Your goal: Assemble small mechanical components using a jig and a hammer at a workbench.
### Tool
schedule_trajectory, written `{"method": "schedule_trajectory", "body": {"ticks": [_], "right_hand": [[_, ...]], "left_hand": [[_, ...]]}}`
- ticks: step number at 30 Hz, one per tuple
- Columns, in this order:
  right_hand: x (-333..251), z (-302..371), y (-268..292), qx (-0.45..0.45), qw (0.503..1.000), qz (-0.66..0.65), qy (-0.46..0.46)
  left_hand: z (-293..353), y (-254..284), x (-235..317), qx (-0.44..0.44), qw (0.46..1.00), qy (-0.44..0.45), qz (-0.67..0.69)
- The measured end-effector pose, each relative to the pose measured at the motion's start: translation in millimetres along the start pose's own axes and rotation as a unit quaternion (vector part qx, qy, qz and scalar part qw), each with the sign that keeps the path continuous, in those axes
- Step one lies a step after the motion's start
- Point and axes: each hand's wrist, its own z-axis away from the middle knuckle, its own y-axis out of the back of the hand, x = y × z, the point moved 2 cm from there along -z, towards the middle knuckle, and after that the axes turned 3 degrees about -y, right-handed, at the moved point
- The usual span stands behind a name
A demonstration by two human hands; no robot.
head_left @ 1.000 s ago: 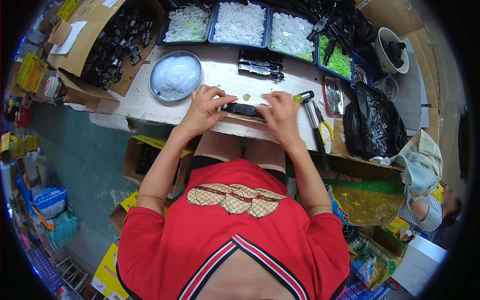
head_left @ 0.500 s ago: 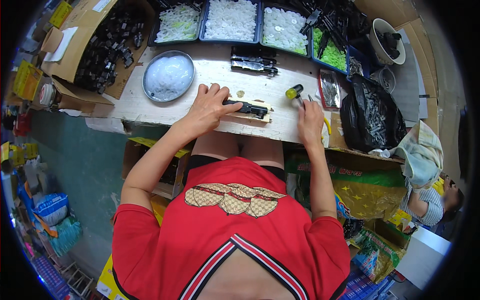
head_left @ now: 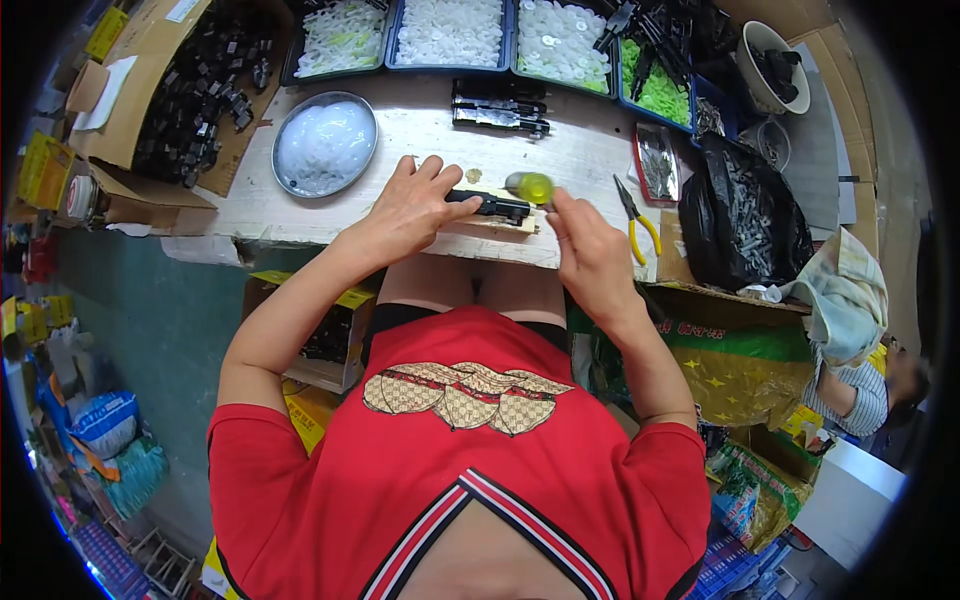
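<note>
Bright, even light covers the pale bench [head_left: 590, 150], with glare on the glossy mound [head_left: 326, 140] near 10 o'clock; the floor [head_left: 130, 320] at 9 is dimmer. The hammer [head_left: 536, 188] near 1 blurs slightly. Fisheye edges bend into black, blue-fringed at 8.

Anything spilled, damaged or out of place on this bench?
Black parts lie over green pieces in their tray, so two kinds look mixed. The bench looks ragged along its front edge, toward the left.

Black part [head_left: 490, 205]: smooth, plastic-looking. Hammer head [head_left: 535, 188]: glossy plastic. Bag [head_left: 702, 232]: thin shiny plastic. Tabletop [head_left: 415, 125]: scuffed, rough-edged.
</note>
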Motion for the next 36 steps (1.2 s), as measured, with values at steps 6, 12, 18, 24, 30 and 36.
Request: {"method": "schedule_trajectory", "body": {"ticks": [6,12,18,24,30,36], "right_hand": [[9.3,2.3,-24.3,-0.135,0.982,0.127,-0.044],[-2.2,2.9,-12.7,-0.040,0.995,0.083,-0.022],[10.0,3.6,-30.6,-0.129,0.978,0.161,-0.030],[2.6,-4.7,-15.9,-0.071,0.997,0.016,-0.006],[-9.5,-8.9,-37.3,-0.087,0.996,-0.017,-0.001],[-17.7,-31.1,-25.4,0.028,0.992,-0.114,-0.052]], "left_hand": [[-4.8,-3.1,-2.9,0.002,1.000,-0.022,-0.019],[-4.1,1.3,-1.0,-0.005,1.000,-0.015,0.008],[-7.9,-2.8,-8.7,-0.009,0.995,0.020,0.096],[-10.9,-2.5,-19.2,0.030,0.969,0.107,0.219],[-8.2,-2.1,-20.7,0.045,0.948,0.175,0.263],[0.9,-6.9,-14.1,0.100,0.942,0.175,0.268]]}}
